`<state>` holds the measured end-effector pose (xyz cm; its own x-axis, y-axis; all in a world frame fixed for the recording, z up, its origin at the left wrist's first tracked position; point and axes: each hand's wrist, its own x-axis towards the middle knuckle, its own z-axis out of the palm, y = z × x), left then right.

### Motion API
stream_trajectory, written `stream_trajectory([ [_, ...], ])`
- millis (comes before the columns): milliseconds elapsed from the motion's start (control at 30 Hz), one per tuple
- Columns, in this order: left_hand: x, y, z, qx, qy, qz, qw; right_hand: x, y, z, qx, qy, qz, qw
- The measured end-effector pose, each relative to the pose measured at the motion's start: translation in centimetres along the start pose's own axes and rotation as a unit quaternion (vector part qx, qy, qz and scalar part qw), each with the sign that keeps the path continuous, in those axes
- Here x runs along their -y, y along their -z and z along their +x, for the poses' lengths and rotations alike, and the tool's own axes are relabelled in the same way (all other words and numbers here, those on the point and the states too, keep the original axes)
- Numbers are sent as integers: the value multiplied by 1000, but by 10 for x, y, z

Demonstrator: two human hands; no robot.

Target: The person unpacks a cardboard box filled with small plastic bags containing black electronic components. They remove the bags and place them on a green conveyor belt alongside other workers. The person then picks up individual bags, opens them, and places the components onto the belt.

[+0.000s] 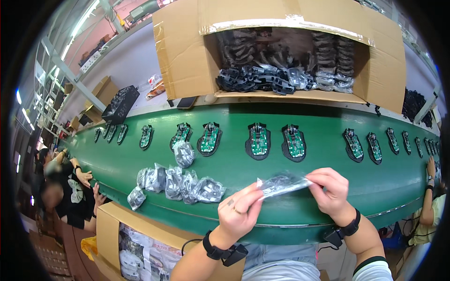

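Between my two hands, above the near part of the green conveyor belt (323,185), a clear plastic bag (283,184) is stretched out; something dark shows through it, too blurred to name. My left hand (240,210) pinches one end of the bag, with a ring on a finger. The other end is gripped by my right hand (330,189) between thumb and fingers. Left of my left hand lies a cluster of bagged dark parts (173,182). Beyond my hands, mouse-shaped black shells with green circuit boards (295,143) lie in a row along the belt.
An open cardboard box (183,61) of stacked dark plastic parts stands behind the belt. Another carton (108,225) with bagged parts sits by the near left edge. A co-worker's hands (84,178) are at the left, another person's arm (429,192) at the right.
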<state>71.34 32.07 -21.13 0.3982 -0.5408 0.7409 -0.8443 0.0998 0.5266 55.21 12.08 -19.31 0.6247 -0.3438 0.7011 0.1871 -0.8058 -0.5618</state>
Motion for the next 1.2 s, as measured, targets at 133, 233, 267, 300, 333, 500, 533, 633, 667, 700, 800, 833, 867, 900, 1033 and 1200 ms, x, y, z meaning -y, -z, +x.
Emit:
stream_trajectory([
  [133, -9, 1, 7, 5, -60, -34, 998, -4, 0, -9, 23, 23, 99, 995],
  [233, -6, -4, 1, 58, -105, -79, 990, 4, -11, -5, 157, 65, 118, 978],
  [267, -7, -7, 0, 75, -124, -96, 985, 5, -15, -6, 182, 72, 137, 971],
  [300, -10, -9, 1, 76, -136, -113, 981, 6, -20, -7, 208, 79, 157, 962],
  [333, -12, -8, 2, 93, -133, -120, 979, 7, -25, -9, 172, 81, 141, 972],
  [500, -6, 11, 4, 138, -111, -82, 981, 5, -22, -12, 91, 39, 112, 989],
  [533, -1, 19, 1, 119, -83, -30, 989, 7, -17, -12, 105, 27, 99, 989],
  [633, 9, 37, 22, 58, -21, 227, 972, 5, -13, -12, 134, 16, 104, 985],
  [667, 12, 40, 21, 88, 10, 333, 939, 3, -10, -13, 158, 10, 119, 980],
  [700, 17, 42, 16, 116, 41, 436, 891, 2, -8, -13, 181, 6, 136, 974],
  [800, 36, 46, -1, 226, 133, 408, 875, 11, -15, -8, 196, -8, 124, 973],
  [833, 37, 45, 0, 244, 155, 378, 880, 11, -15, -10, 206, -8, 116, 972],
  [867, 36, 42, 2, 207, 120, 306, 921, 5, -14, -17, 245, -29, 87, 965],
  [900, 32, 38, 3, 187, 115, 184, 958, 3, -15, -17, 238, -25, 106, 965],
  [1033, 4, 18, 3, 124, 88, -175, 973, 10, -28, -11, 204, -29, 162, 965],
  [1200, -9, 18, -5, 134, 138, -175, 966, 9, -27, -17, 280, -75, 210, 934],
])
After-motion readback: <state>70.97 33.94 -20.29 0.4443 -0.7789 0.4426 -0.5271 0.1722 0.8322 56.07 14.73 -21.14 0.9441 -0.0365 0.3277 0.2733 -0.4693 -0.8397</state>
